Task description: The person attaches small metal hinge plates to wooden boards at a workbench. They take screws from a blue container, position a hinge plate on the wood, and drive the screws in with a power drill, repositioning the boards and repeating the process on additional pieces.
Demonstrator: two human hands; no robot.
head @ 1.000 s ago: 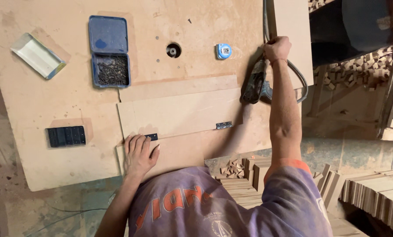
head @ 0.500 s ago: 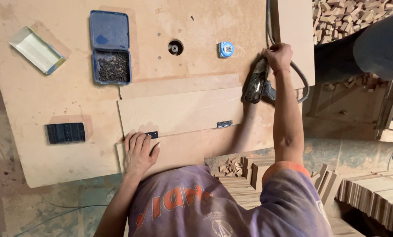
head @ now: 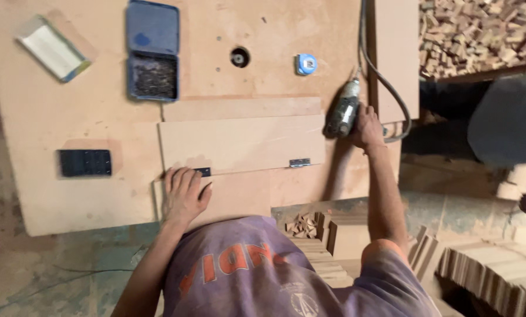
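Observation:
My left hand (head: 183,192) lies flat, fingers spread, on a wooden board beside a small dark hinge (head: 203,171) at the joint between two boards (head: 239,144). A second metal hinge (head: 300,162) sits on the same joint further right. My right hand (head: 365,126) grips a corded electric drill (head: 342,110) lying on the worktable (head: 69,182) at the right end of the boards, its tip pointing away from me. The drill's black cable (head: 386,82) loops off to the right.
An open blue tin of screws (head: 152,76) stands at the back. Near it are a blue tape measure (head: 305,63), a round hole (head: 240,57), a small tray (head: 51,48) and a black block (head: 85,162). Wood offcuts (head: 480,29) and stacked panels (head: 497,276) lie right.
My right hand has brought the drill down and laid it on the table, nearer to the boards. My left hand has stayed on the board by the hinge.

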